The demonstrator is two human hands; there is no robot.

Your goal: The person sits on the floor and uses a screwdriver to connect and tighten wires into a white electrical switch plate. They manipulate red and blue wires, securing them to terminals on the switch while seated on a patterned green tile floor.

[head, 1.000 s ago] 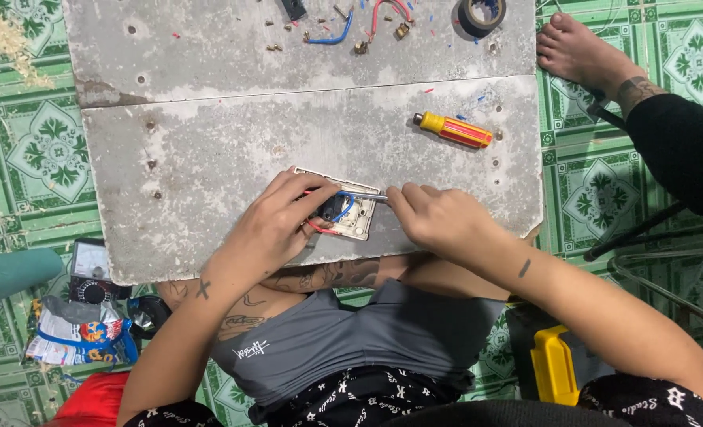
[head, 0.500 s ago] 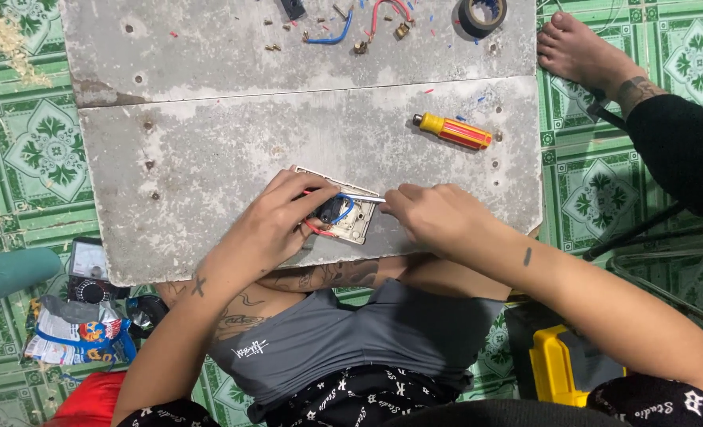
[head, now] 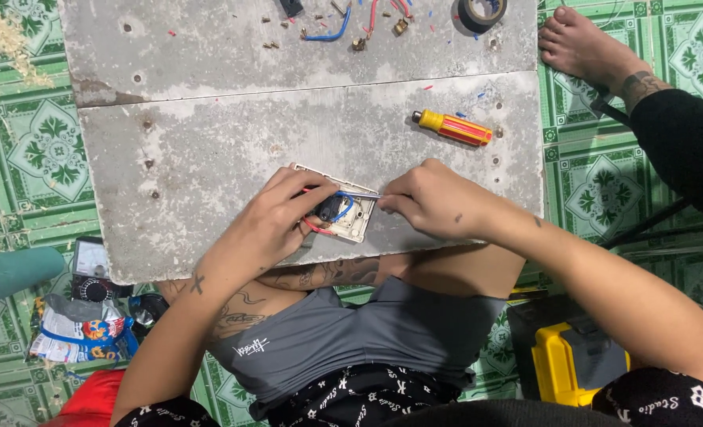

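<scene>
At the slab's [head: 209, 158] near edge, a cream switch plate [head: 350, 215] with red and blue wires is pinned under the curled left hand [head: 276, 217]. A thin tool [head: 359, 194] is pinched by the right hand [head: 434, 198]. Further right lie a yellow-and-red screwdriver [head: 452, 126] and another person's bare foot [head: 584, 47].

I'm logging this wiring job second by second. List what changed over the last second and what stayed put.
Almost nothing changed. The right hand edged slightly left with its thin tool, toward the switch plate. The left hand keeps hold of the plate. The screwdriver and tape roll stayed put.
</scene>
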